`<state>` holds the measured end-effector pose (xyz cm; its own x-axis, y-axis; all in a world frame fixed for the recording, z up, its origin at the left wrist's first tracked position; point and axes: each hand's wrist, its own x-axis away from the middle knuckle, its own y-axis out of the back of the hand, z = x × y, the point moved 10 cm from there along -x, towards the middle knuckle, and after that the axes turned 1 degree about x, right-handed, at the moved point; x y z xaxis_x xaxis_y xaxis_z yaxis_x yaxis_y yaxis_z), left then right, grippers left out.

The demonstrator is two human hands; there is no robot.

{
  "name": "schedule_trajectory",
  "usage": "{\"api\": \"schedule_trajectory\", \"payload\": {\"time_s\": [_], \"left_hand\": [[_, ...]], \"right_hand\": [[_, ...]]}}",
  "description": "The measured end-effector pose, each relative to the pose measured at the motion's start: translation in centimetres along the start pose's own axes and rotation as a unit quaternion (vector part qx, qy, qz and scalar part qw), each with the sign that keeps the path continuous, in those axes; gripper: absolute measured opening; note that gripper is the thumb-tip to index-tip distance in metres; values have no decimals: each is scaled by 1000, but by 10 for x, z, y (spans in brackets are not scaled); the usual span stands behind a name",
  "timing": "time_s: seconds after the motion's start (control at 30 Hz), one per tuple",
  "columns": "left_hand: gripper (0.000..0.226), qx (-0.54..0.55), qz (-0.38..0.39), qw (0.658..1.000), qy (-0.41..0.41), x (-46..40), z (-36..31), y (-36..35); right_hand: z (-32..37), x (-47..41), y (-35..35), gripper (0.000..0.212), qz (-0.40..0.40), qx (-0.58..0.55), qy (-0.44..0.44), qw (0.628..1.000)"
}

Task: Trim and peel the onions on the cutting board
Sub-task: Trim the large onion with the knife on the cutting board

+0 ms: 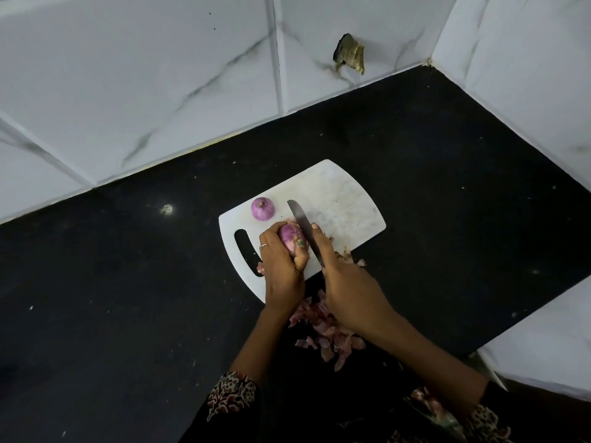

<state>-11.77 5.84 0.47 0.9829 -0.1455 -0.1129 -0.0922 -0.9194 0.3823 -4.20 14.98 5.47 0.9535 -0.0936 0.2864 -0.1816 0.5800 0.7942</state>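
Observation:
A white cutting board (339, 199) lies on the black counter. My left hand (281, 260) grips a purple onion (287, 235) over the board's near part, fingers and thumb curled around it. My right hand (345, 282) holds a knife (302, 223), index finger stretched along the blade's back. The blade rests against the right end of the held onion, tip pointing away from me. A second purple onion (263, 209), peeled and shiny, sits on the board just beyond my left hand. The knife's handle is hidden inside my right hand.
A pile of pinkish onion skins (326, 330) lies on the counter (128, 266) near the board's front edge, under my forearms. White marble-look tiled walls close the back and right. A broken hole (350, 54) shows in the back wall.

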Motion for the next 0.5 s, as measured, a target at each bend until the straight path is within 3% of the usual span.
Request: {"api": "schedule_trajectory", "payload": {"time_s": [0.13, 0.37, 0.5], "left_hand": [[62, -58, 22, 998, -13, -1, -11, -13], [54, 2, 18, 1000, 22, -4, 12, -3], [63, 3, 6, 1000, 30, -3, 8, -1]], "right_hand": [[-16, -11, -9, 83, 24, 4, -28, 999], [-16, -9, -5, 74, -25, -83, -20, 996], [-8, -1, 0, 74, -41, -75, -20, 996]]}}
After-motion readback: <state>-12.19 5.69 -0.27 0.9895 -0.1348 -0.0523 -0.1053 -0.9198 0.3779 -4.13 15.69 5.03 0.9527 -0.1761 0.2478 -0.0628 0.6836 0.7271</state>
